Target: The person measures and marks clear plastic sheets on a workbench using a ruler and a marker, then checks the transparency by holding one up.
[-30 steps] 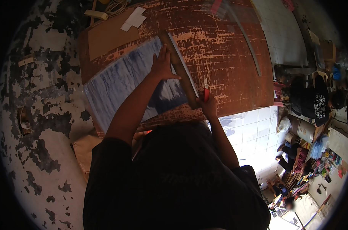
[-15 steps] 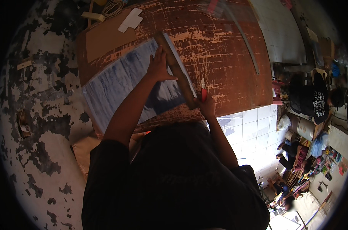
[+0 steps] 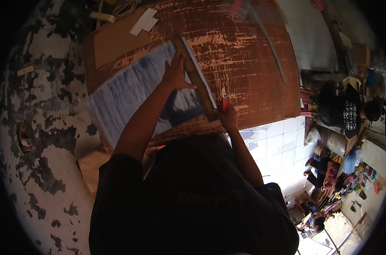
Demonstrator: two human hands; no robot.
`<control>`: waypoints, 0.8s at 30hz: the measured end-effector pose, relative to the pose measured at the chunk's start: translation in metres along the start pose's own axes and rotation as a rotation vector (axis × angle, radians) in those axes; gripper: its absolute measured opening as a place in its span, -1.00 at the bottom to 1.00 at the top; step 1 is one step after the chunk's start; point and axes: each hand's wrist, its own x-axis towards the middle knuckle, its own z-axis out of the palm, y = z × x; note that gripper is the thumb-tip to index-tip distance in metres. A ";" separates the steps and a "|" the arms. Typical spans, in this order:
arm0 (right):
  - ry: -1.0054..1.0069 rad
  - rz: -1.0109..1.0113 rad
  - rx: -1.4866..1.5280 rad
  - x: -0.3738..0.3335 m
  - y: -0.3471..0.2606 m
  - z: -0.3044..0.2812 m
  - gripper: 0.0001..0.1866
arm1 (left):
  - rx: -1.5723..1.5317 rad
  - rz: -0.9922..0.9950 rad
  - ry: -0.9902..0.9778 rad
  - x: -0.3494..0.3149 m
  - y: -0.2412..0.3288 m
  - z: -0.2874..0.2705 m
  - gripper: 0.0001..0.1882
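A blue-and-white streaked sheet [image 3: 129,87] lies at a slant on the worn red-brown table. Along its right edge runs a long brown wooden bar [image 3: 196,78], with a thin pale strip of the sheet showing beyond it. My left hand [image 3: 174,75] presses down with fingers spread, fingertips and thumb against the bar and the palm over the sheet. Close to the bar's near end, my right hand [image 3: 228,118] is closed around a red-handled cutter knife [image 3: 225,105]. Its pale blade points away from me, just right of the bar.
On the table [image 3: 252,80] lie a brown cardboard piece [image 3: 116,49], a white paper cutout [image 3: 144,22] and a long metal strip [image 3: 269,40]. Coiled cord [image 3: 124,9] sits at the far left. A peeling wall [image 3: 44,127] borders the left; other people [image 3: 339,108] are off to the right.
The whole view has shifted slightly. Both hands, the bar and the knife keep nearly the same places.
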 end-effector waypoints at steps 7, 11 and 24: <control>-0.031 -0.037 0.003 0.005 0.017 0.004 -0.59 | -0.017 0.004 0.003 0.000 -0.001 0.001 0.63; -0.057 -0.041 0.041 0.009 0.027 0.007 -0.56 | 0.028 -0.021 -0.035 0.003 0.002 -0.001 0.65; -0.017 -0.024 -0.049 0.008 0.018 0.007 -0.60 | 0.067 -0.044 -0.090 0.004 0.005 -0.002 0.71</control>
